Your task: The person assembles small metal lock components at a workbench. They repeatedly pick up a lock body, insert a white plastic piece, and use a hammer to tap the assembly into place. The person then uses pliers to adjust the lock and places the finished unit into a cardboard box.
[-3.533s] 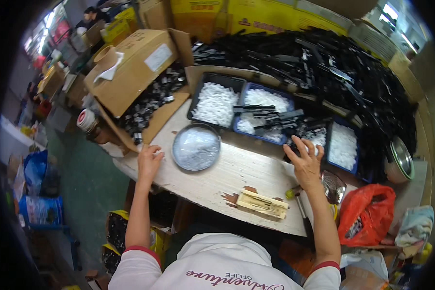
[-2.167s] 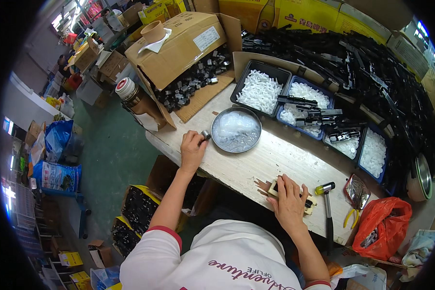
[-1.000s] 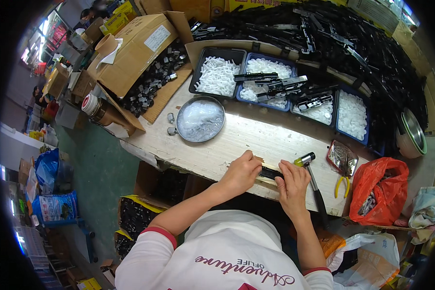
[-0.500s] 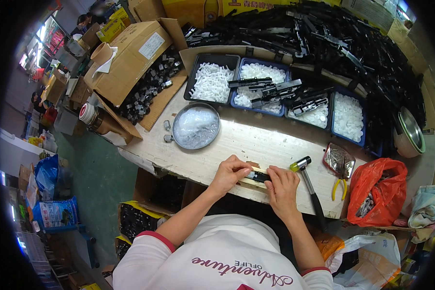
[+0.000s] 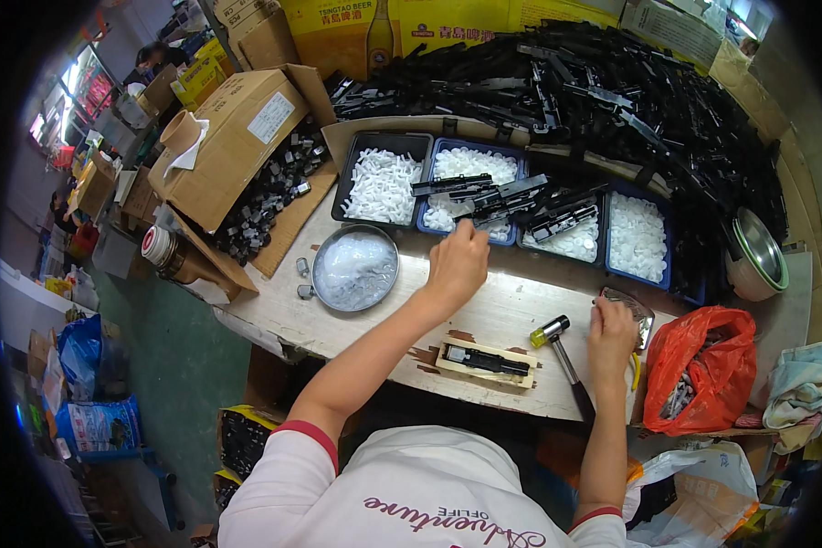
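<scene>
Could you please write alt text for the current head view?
Over a workbench, the left hand is near a blue bin of white pieces, the right hand at a foil-lined tray. Nearer, a black part lies in a cream holder, a hammer to its right.

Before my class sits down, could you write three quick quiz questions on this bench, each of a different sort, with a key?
1. What lies in the cream holder? A: a cloth; B: a black part; C: a white bowl.
2. True or false: the hammer lies between the cream holder and the right hand.
3. How many loose metal pieces lie on the table just left of the round pan, outside the cardboard box?

Key: 1: B. 2: True. 3: Two.
</scene>
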The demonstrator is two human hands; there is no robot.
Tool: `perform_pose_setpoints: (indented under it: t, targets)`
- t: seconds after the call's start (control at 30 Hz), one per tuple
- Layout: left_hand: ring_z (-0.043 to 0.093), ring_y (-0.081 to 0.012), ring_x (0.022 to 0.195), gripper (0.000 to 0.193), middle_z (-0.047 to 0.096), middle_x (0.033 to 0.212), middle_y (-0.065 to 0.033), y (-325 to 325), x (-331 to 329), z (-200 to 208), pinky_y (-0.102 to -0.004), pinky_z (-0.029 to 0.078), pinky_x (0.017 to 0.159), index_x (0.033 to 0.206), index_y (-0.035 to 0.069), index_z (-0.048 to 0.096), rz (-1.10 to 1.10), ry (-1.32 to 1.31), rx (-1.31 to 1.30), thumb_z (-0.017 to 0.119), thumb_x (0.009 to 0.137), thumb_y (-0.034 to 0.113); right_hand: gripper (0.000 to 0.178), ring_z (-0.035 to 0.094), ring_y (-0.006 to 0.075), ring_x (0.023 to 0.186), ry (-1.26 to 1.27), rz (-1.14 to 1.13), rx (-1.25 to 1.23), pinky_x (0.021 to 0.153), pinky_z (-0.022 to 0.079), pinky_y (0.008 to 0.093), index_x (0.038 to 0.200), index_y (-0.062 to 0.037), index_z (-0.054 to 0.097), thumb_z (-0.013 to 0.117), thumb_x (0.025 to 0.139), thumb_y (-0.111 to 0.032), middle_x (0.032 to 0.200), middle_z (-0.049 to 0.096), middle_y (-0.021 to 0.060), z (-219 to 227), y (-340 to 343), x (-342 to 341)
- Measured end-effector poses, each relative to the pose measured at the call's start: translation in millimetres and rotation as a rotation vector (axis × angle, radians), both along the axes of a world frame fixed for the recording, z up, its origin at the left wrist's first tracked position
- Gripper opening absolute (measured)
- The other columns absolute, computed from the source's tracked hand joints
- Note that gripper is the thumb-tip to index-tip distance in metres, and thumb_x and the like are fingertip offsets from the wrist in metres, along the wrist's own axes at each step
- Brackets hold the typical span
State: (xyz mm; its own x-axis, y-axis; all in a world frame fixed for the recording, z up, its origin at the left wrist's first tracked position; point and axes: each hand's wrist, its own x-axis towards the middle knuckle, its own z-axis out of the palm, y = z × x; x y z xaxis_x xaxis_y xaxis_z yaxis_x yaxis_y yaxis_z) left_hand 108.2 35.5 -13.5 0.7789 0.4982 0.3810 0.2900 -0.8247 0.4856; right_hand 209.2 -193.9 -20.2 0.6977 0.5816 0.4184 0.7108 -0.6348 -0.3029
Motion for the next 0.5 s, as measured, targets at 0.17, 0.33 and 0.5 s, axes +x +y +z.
perform_pose_setpoints:
  t: [0.17,0.33,0.5]
  targets:
    - [0.058,-0.0362,0.073,0.013,0.056,0.086,-0.0167,18,28,-2,-0.0457,0.046,0.064,0.080,0.001,0.062,0.029,0.238,0.125,0.061,0.075,0.014,0.011,0.054,0.0282,0.081,-0.061,-0.116,-0.360,0.071,0.038,0.0394,0.083,-0.0038,0.061,0.058,0.075,-0.011,0.084,0.059,0.0126,-6,-3,31]
    - [0.059,-0.0378,0.074,0.012,0.061,0.079,-0.0208,37,38,8,-0.0442,0.047,0.067,0.075,-0.001,0.064,-0.052,0.299,0.033,0.062,0.072,0.011,0.010,0.056,0.0293,0.079,-0.016,-0.092,-0.416,0.071,0.037,0.0426,0.078,-0.0038,0.062,0.059,0.072,-0.012,0.080,0.059,0.0122,-23,-2,48]
    - [0.062,-0.0323,0.071,0.014,0.062,0.074,-0.0205,48,29,12,-0.0377,0.050,0.065,0.076,-0.002,0.065,-0.125,0.176,-0.024,0.058,0.065,0.002,0.006,0.055,0.0278,0.078,0.006,-0.027,-0.244,0.072,0.035,0.0412,0.075,-0.0050,0.063,0.060,0.072,-0.010,0.078,0.060,0.0109,-12,-10,42]
